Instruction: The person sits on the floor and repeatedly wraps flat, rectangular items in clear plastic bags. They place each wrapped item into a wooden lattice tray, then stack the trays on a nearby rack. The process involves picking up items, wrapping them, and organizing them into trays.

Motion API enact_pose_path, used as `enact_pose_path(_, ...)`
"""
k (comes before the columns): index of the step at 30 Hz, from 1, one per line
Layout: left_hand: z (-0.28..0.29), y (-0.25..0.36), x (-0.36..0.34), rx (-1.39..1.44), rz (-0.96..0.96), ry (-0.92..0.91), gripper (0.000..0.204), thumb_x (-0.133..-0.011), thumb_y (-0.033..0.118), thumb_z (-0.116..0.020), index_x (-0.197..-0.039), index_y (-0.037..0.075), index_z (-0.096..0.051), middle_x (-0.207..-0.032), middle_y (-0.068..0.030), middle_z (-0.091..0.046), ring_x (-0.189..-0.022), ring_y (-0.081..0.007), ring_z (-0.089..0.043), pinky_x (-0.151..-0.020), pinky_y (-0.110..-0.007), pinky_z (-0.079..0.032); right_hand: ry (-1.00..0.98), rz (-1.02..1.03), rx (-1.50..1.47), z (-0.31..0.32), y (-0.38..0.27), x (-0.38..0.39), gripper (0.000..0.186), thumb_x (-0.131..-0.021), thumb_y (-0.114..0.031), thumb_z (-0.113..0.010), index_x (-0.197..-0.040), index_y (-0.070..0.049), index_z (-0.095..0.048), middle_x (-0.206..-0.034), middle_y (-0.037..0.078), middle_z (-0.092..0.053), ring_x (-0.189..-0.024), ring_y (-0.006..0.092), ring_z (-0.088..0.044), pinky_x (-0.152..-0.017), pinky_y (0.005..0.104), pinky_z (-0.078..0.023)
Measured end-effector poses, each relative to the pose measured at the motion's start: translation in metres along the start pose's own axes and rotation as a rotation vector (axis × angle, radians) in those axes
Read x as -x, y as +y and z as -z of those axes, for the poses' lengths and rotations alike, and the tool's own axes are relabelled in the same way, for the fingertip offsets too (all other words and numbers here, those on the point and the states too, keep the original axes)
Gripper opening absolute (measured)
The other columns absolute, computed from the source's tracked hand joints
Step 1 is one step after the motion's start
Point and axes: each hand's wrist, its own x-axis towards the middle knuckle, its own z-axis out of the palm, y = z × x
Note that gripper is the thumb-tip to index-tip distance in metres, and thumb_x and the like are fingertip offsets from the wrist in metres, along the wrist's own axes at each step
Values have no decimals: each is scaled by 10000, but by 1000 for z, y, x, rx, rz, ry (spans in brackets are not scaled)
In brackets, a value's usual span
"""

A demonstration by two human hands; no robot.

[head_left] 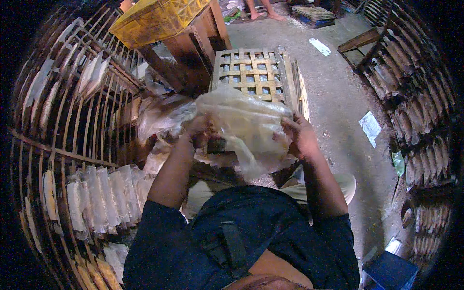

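Observation:
A thin translucent plastic sheet (246, 113), perhaps a bag, is stretched between my two hands in front of my body. My left hand (200, 126) grips its left side, partly hidden by the plastic. On the right edge, my right hand (300, 135) pinches the plastic between thumb and fingers. One loose flap of it droops toward my lap. Just beyond the sheet stands a crate with a woven lattice top (251, 72), partly covered by the plastic. More crumpled clear plastic (164, 116) lies beside my left hand.
Slatted racks hung with several plastic-like sheets (104, 198) line the left; similar racks (411, 106) line the right. A yellow plastic crate (159, 21) rests on a wooden stand (200, 46). Pale scraps (370, 128) lie on the floor. A blue box (390, 270) sits lower right. Another person's feet (266, 16) show far ahead.

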Motion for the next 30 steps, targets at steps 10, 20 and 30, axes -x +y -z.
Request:
enact_pose_path(10,-39,28,18,302,-43,-159,275,-991,308,-542,-1003,54,-647,-923,-77,-672,-820,-217,-671,-794,-384,-559,69,182,-20,30,-41,10,331,-888,-93,-591,-1212,-24,-572,-1123,77,-588,-1054,202,-542,-875,354,-514)
enact_pose_path(20,-62,-6,24,144,151,-281,386,-961,302,-572,-1227,22,-574,-1133,-146,-657,-994,-290,-657,-916,-459,-524,-52,430,303,35,-14,7,719,-874,-205,-704,-1462,-30,-329,-1300,151,-550,-1187,288,-541,-960,380,-480)
enact_pose_path(30,-55,38,62,86,-223,-261,299,-933,194,-570,-1155,-2,-609,-1033,-130,-674,-980,-270,-665,-898,-423,-530,-4,360,268,0,-30,54,903,-851,44,-627,-1568,-137,-109,-1228,158,-620,-980,194,-629,-839,327,-527)
